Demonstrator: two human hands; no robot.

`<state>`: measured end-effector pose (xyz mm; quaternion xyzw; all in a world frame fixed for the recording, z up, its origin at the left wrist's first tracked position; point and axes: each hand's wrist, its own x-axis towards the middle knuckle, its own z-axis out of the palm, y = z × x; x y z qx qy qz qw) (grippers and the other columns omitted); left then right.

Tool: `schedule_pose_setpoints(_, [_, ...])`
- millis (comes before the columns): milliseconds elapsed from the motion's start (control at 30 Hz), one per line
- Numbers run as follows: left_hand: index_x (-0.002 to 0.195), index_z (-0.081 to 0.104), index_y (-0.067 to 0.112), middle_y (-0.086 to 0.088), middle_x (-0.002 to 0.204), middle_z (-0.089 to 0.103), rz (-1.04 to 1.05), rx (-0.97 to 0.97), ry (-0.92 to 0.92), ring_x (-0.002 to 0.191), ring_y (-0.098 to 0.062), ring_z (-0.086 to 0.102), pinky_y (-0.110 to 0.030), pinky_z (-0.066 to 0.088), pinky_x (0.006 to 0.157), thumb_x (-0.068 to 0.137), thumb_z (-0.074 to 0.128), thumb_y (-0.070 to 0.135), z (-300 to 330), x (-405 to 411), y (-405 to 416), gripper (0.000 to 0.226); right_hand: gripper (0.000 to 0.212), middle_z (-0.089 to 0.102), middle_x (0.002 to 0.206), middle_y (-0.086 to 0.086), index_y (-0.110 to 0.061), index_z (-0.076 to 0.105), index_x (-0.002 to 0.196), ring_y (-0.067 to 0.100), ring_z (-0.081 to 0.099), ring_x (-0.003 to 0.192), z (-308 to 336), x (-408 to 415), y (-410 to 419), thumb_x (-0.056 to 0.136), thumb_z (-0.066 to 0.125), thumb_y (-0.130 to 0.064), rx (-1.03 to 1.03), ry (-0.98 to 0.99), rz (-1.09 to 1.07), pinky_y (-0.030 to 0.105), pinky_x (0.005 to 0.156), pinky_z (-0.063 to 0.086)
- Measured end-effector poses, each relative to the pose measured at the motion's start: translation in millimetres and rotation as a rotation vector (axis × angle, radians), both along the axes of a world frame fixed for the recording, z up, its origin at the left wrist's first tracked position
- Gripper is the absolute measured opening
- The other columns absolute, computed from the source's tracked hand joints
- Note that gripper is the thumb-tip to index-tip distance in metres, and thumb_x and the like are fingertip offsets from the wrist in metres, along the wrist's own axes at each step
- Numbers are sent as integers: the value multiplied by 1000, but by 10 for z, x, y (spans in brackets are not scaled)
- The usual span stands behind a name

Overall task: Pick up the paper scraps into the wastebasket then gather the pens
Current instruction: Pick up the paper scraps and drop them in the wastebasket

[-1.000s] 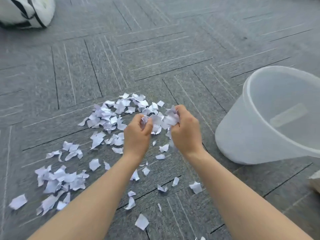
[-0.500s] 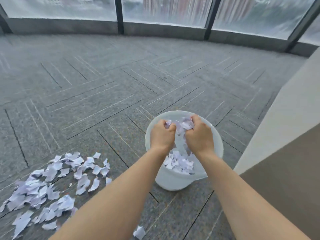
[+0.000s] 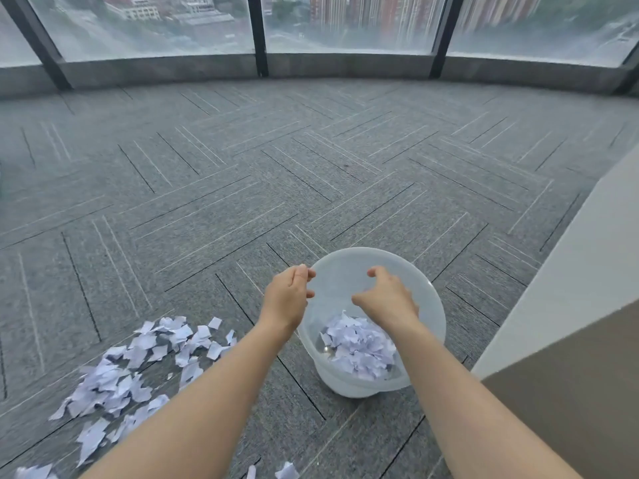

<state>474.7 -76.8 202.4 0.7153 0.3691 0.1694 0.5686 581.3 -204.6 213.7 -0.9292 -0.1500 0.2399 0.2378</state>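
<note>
A translucent white wastebasket [image 3: 428,288] stands on the grey carpet, with a heap of white paper scraps [image 3: 359,347] lying in its bottom. My left hand [image 3: 288,297] hovers at the basket's left rim, fingers apart and empty. Above the basket's opening my right hand [image 3: 387,300] is spread, palm down, holding nothing. Many more paper scraps [image 3: 138,361] are scattered on the carpet to the left of the basket. No pens are in view.
A pale wall or cabinet side [image 3: 581,292] rises close on the right of the basket. Curved floor-to-ceiling windows [image 3: 349,22] close off the far end. A few stray scraps [image 3: 287,471] lie near the bottom edge between my arms.
Both hands carried a handful of scraps from the floor pile to above the wastebasket, then opened and moved apart. The scraps fell into the basket.
</note>
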Motion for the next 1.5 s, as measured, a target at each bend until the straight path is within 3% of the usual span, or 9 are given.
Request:
schedule_pose_setpoints(400, [88, 62, 22, -2, 98, 61, 158, 280, 299, 88, -18, 56, -31, 39, 73, 93, 47, 28, -342, -1649, 1249, 17, 18, 68, 88, -2, -17, 66, 102, 15, 60, 77, -21, -1605, 1518, 91, 52, -17, 429, -119, 583, 25, 67, 45])
schedule_pose_setpoints(500, [106, 60, 21, -6, 118, 56, 140, 287, 494, 97, -19, 55, -31, 42, 80, 93, 48, 29, -839, -2330, 1547, 19, 29, 61, 115, 4, -21, 57, 121, 22, 58, 101, -766, -2129, 1791, 93, 50, -23, 205, -40, 737, 38, 83, 50])
schedule_pose_setpoints(633, [140, 38, 20, -4, 146, 32, 21, 278, 743, 124, -23, 44, -36, 41, 95, 95, 47, 39, -1485, -3146, 1850, 49, 70, 17, 156, 5, -38, 20, 147, 31, 21, 141, -1694, -2479, 1935, 89, 58, -50, -108, 36, 719, 46, 104, 41])
schedule_pose_setpoints(800, [149, 16, 27, -7, 159, 4, 48, 337, 830, 144, -31, 13, -46, 26, 113, 87, 52, 55, -2186, -3648, 2165, 77, 108, -12, 160, 6, -40, -10, 149, 40, -6, 145, -2456, -2515, 2013, 71, 54, -79, -316, -80, 598, 54, 116, 16])
schedule_pose_setpoints(1067, [146, -20, 34, -7, 157, -21, 125, 407, 799, 145, -29, -13, -47, -3, 117, 63, 43, 88, -2784, -3408, 2597, 117, 113, -19, 159, 3, -46, -11, 146, 32, -15, 145, -2890, -2538, 2468, 64, 61, -78, -27, -183, 587, 48, 116, -6])
schedule_pose_setpoints(1200, [150, -7, 33, -1, 159, -7, 88, 520, 765, 146, -26, -8, -47, -11, 112, 63, 40, 89, -2934, -3299, 2689, 114, 108, -16, 160, 0, -43, -12, 147, 30, -15, 146, -2967, -2627, 2832, 71, 58, -74, 32, -204, 698, 47, 116, -1])
schedule_pose_setpoints(1333, [142, 31, 27, -5, 147, 30, 73, 643, 602, 139, -26, 20, -44, 16, 117, 78, 51, 68, -3037, -3294, 2690, 78, 76, 14, 158, 6, -28, 20, 149, 32, 7, 146, -3022, -2752, 3047, 88, 50, -59, 66, -267, 788, 49, 119, 10])
schedule_pose_setpoints(1433, [129, 45, 15, -6, 126, 44, 103, 676, 544, 121, -25, 37, -37, 33, 104, 90, 53, 49, -3053, -3296, 2649, 53, 37, 51, 126, 12, -16, 56, 124, 32, 47, 116, -3045, -2903, 3046, 92, 59, -34, 160, -436, 856, 49, 102, 40])
schedule_pose_setpoints(1500, [119, 50, 10, -6, 112, 49, 119, 767, 584, 104, -23, 43, -36, 37, 92, 96, 46, 37, -3040, -3283, 2612, 35, 20, 57, 100, 8, -12, 63, 107, 26, 51, 88, -3073, -2990, 3046, 88, 65, -17, 204, -515, 859, 42, 80, 49])
